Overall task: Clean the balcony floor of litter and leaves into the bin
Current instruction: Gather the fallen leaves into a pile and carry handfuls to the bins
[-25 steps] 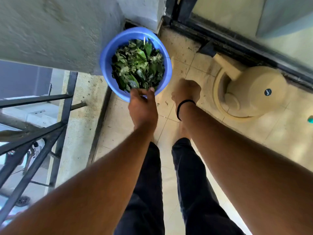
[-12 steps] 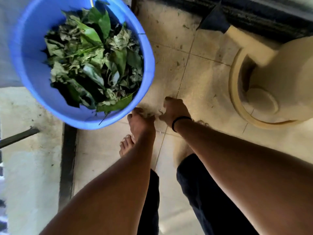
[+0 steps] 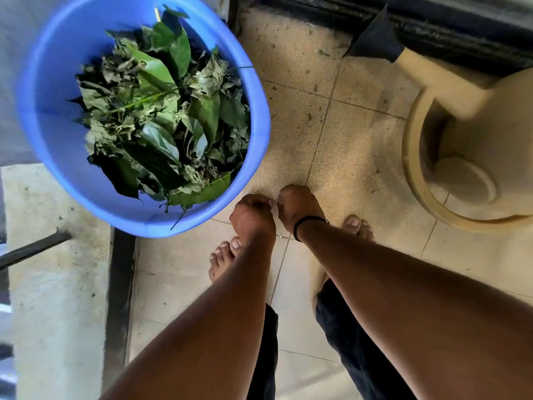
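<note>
The blue bin [image 3: 253, 145] stands on the tiled floor at the upper left, heaped with green and dried leaves [image 3: 164, 116]. Just below its rim my left hand [image 3: 252, 217] and my right hand [image 3: 298, 207], which wears a black wristband, are down at the floor, knuckles up and fingers curled. They meet over a small pale scrap [image 3: 274, 205], which both seem to pinch. My fingertips are hidden under the hands.
A large beige round plastic object [image 3: 476, 134] sits on the floor at the right. A dark door track [image 3: 432, 21] runs along the top. A concrete ledge [image 3: 57, 284] with a railing borders the left. My bare feet [image 3: 223, 258] stand behind the hands. Small specks dot the tiles.
My left hand left the bin's rim and dropped to the floor beside my right hand. The view came much closer to the floor, and the hands drew together over the scrap.
</note>
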{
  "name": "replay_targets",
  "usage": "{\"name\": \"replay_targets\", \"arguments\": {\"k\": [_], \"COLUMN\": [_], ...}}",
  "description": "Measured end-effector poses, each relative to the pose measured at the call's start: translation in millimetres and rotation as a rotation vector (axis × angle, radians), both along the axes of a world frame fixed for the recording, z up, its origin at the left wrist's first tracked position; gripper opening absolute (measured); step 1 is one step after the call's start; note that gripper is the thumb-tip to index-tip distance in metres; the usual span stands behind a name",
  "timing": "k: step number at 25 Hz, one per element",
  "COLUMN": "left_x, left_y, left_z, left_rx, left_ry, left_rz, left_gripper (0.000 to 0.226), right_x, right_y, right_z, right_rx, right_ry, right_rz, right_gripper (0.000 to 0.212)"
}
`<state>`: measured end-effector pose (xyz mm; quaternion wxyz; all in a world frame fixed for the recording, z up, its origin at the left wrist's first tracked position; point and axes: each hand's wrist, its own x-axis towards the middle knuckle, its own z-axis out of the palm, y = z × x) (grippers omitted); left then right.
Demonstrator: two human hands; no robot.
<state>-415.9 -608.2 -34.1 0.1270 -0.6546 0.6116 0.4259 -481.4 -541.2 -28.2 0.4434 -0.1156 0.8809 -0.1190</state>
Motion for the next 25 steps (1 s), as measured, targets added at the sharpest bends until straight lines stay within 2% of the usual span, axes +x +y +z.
{"name": "replay_targets", "arguments": {"k": [2,4,6,8,10,13,16,18,21,24,25], "left_x": [-10.3,-16.3,-15.6,-8.7,-10.0,-23.4,-36.1,-43.1,-54.1,-57.9,-57.4], "left_y": [1.1,3.5,5.7,-0.1,-12.0,-43.6,-76.0,-88.4,-89.7,-81.1,-76.2], "left_z": [23.1,64.9,115.6,171.7,224.0,272.6,275.8,271.7,276.7,286.4,287.1], "left_rx": [0.018,0.044,0.091,0.101,0.082,-0.092,-0.209,-0.249,-0.29,-0.271,-0.266], "left_ry": [0.031,0.087,0.09,0.096,0.135,0.191,0.194,0.151,0.085,0.104,0.095], "left_rz": [0.061,0.106,0.079,0.039,0.11,0.169,0.259,0.318,0.223,0.197,0.17], "left_gripper": [0.014,0.012,0.016,0.02,0.02,0.019,0.011,0.028,0.021,0.045,0.047], "right_x": [-9.5,-16.0,-16.8,-19.9,-27.9,-41.3,-52.5,-61.2,-65.9,-63.4,-63.8], "right_y": [-3.6,-8.6,-10.7,-11.7,-14.5,-32.5,-63.2,-80.8,-90.1,-82.1,-75.3], "right_z": [18.5,57.1,105.3,160.0,209.9,264.5,287.1,287.9,284.0,286.6,287.9], "right_rx": [-0.025,-0.102,-0.175,-0.227,-0.256,-0.296,-0.372,-0.392,-0.403,-0.381,-0.376], "right_ry": [-0.037,-0.061,-0.042,-0.024,-0.02,-0.03,-0.012,-0.049,-0.115,-0.048,-0.034], "right_rz": [-0.336,-0.679,-0.799,-0.805,-0.783,-0.692,-0.598,-0.578,-0.559,-0.501,-0.512], "right_gripper": [0.005,0.01,0.012,0.009,0.008,0.008,0.009,0.011,0.021,0.011,0.01]}}
